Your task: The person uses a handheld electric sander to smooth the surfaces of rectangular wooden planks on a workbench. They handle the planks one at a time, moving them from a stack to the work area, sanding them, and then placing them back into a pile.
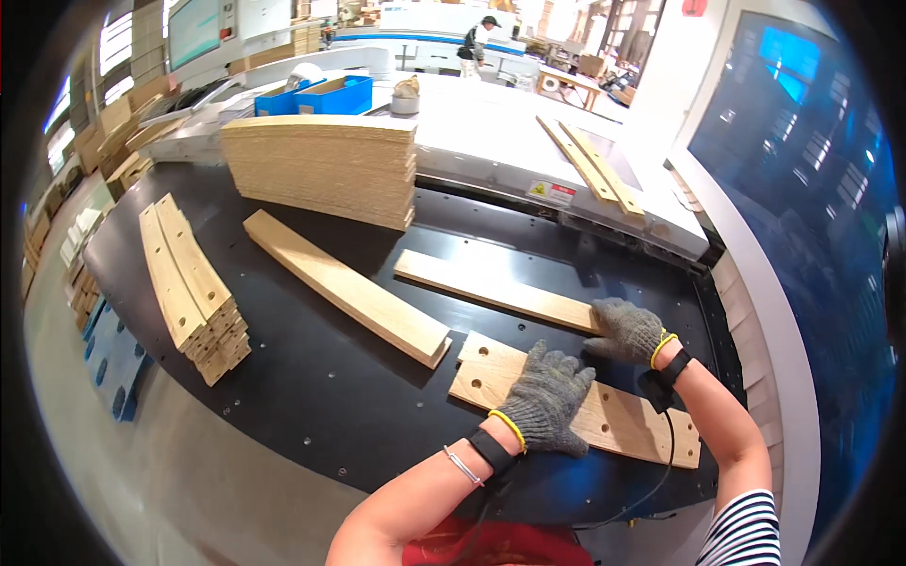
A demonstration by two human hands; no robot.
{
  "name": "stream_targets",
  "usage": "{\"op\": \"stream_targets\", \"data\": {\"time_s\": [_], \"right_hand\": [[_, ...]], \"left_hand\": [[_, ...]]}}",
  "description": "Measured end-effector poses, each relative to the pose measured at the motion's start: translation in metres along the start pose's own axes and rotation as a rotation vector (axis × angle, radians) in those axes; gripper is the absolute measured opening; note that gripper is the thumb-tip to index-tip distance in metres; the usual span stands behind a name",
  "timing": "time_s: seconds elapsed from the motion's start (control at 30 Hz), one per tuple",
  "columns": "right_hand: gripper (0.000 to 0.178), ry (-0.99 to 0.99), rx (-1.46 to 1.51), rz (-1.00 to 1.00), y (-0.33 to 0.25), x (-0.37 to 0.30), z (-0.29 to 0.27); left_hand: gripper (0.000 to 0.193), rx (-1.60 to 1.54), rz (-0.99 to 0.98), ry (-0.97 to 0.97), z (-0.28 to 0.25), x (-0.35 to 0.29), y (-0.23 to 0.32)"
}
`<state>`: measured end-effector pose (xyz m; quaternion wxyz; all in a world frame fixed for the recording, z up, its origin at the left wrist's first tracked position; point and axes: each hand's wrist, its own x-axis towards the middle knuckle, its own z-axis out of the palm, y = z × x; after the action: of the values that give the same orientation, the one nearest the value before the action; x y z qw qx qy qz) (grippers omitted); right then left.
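My left hand [547, 394], in a grey knit glove with a yellow cuff, lies with fingers spread on a pair of pale wooden slats [628, 422] with drilled holes, side by side near the table's front edge. Just beyond, my right hand [630, 330], gloved alike, grips the right end of a plain wooden slat [495, 290]; the hand hides that end. To the left, a short stack of plain slats [344, 288] rests at an angle. Both wrists wear dark bands, and a thin cable hangs from the right one.
The black table [377, 415] also carries a tall stack of slats [316, 170] at the back and drilled slats [193, 283] piled at left. Two drilled slats [590, 165] lie on the white machine bed. Blue bins [335, 95] stand behind. A blue-windowed panel [802, 189] rises at right. Another person [475, 47] stands far off.
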<state>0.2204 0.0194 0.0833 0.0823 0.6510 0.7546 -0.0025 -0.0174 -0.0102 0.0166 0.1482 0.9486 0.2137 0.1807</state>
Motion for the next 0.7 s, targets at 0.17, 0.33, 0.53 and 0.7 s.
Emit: {"op": "stream_targets", "data": {"time_s": [0.17, 0.33, 0.53, 0.7], "right_hand": [[0.052, 0.303, 0.101, -0.025, 0.013, 0.009, 0.05], [0.035, 0.447, 0.106, -0.101, 0.059, 0.025, 0.054], [0.025, 0.392, -0.309, 0.357, 0.089, 0.065, 0.067], [0.044, 0.084, -0.037, 0.272, 0.012, 0.071, 0.036]], "left_hand": [[0.116, -0.01, 0.01, 0.003, 0.002, 0.001, 0.001], [0.118, -0.029, 0.006, -0.049, -0.006, 0.008, 0.005], [0.119, -0.019, 0.025, 0.028, 0.0, 0.006, 0.001], [0.12, -0.038, 0.031, 0.026, 0.0, 0.007, -0.001]]}}
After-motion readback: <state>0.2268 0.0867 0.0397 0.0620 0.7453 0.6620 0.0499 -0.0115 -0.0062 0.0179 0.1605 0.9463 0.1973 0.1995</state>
